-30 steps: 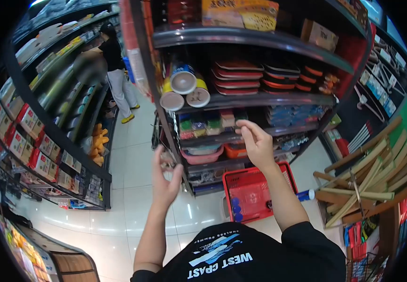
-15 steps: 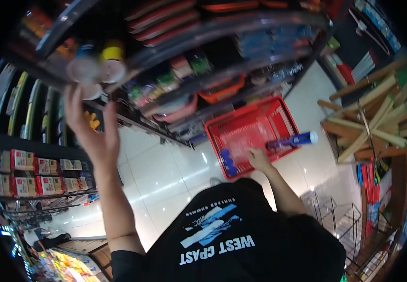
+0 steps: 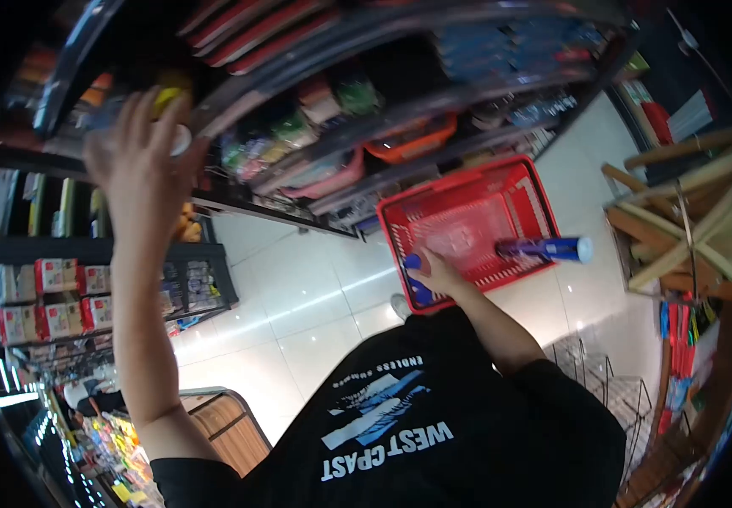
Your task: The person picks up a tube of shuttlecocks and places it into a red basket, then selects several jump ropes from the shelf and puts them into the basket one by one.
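Observation:
Up at the dark shelf, my left hand is curled around a yellow and white container; only its yellow part and round white end show past my fingers. Blur hides some of the grip. Lower down, my right hand has its fingers closed on a blue lobed piece at the left edge of the red basket. A blue and purple cylinder with a white end sticks out over the basket's right side.
Stocked shelves run above the basket. Packs in red and white wrapping line the left shelf. On the right stand crossed wooden pieces and a wire rack. Another person is at the lower left.
My left hand has moved up from beside the shelf onto the container. My right hand has shifted left from over the basket to the blue piece.

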`<action>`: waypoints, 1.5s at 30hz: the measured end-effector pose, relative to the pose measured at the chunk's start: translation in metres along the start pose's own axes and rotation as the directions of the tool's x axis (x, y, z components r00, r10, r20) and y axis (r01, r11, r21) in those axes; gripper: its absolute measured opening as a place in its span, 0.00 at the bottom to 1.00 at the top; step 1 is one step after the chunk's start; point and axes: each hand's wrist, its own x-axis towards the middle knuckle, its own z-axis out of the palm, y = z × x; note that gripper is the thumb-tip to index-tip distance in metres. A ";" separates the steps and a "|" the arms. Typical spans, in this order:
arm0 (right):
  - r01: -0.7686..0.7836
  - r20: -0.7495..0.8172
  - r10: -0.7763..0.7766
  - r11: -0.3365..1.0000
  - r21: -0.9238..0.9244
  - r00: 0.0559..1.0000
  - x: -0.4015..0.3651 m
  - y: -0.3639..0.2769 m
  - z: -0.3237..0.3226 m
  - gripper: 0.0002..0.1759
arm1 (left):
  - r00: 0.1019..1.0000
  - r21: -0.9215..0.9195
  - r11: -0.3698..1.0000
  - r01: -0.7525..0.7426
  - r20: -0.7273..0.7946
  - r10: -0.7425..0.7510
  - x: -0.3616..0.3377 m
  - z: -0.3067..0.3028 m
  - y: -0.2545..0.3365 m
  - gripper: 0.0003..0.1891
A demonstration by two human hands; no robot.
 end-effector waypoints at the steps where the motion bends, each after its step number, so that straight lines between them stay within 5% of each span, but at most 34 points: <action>1: 0.014 0.012 -0.014 1.000 0.003 1.000 0.009 0.005 0.005 0.47 | 1.000 0.010 1.000 0.000 0.019 -0.001 0.001 0.005 -0.001 0.22; 7: -0.147 0.112 0.153 0.987 -0.061 0.982 0.038 -0.001 0.010 0.44 | 0.999 -0.018 0.999 0.050 -0.017 -0.050 0.007 0.009 0.003 0.16; 14: -0.082 0.188 0.135 0.961 -0.266 0.973 0.054 0.006 0.017 0.39 | 0.997 -0.031 0.997 0.078 0.016 -0.077 0.010 0.005 -0.008 0.16; 17: -0.036 0.139 0.082 0.951 -0.308 0.987 0.054 0.005 0.023 0.36 | 0.984 -0.099 0.992 0.081 0.168 -0.064 0.014 0.004 -0.014 0.20; 20: -0.018 0.052 0.035 0.956 -0.291 0.998 0.054 0.007 0.025 0.32 | 0.999 -0.099 0.995 -0.027 0.025 0.030 0.005 0.019 -0.022 0.24; 24: 0.002 0.020 0.000 0.993 -0.116 1.000 0.050 0.019 0.019 0.29 | 0.979 -0.116 0.993 -0.009 0.201 0.033 0.009 0.012 -0.021 0.28; 30: -0.087 -0.169 0.076 0.994 -0.060 0.983 0.053 0.027 0.004 0.26 | 0.992 -0.077 0.997 0.005 0.125 0.004 0.010 0.020 -0.024 0.25; 35: 0.153 -0.249 -0.134 0.987 0.056 0.959 0.006 -0.055 -0.078 0.18 | 0.990 -0.155 0.984 0.087 0.119 -0.069 0.004 0.018 -0.032 0.24; 37: 0.145 -0.223 -0.117 0.983 0.114 0.968 -0.021 -0.106 -0.119 0.17 | 0.994 -0.171 0.984 0.052 -0.090 -0.069 0.000 0.031 -0.028 0.23; 40: 0.148 -0.167 -0.110 0.960 0.237 0.980 -0.057 -0.187 -0.181 0.17 | 0.989 -0.183 0.981 0.059 -0.125 -0.083 0.000 0.039 -0.022 0.23; 45: 0.610 -0.349 -0.520 0.759 0.230 0.779 -0.099 -0.291 -0.230 0.22 | 0.967 -0.252 0.967 0.029 -0.238 -0.091 0.000 0.046 -0.017 0.15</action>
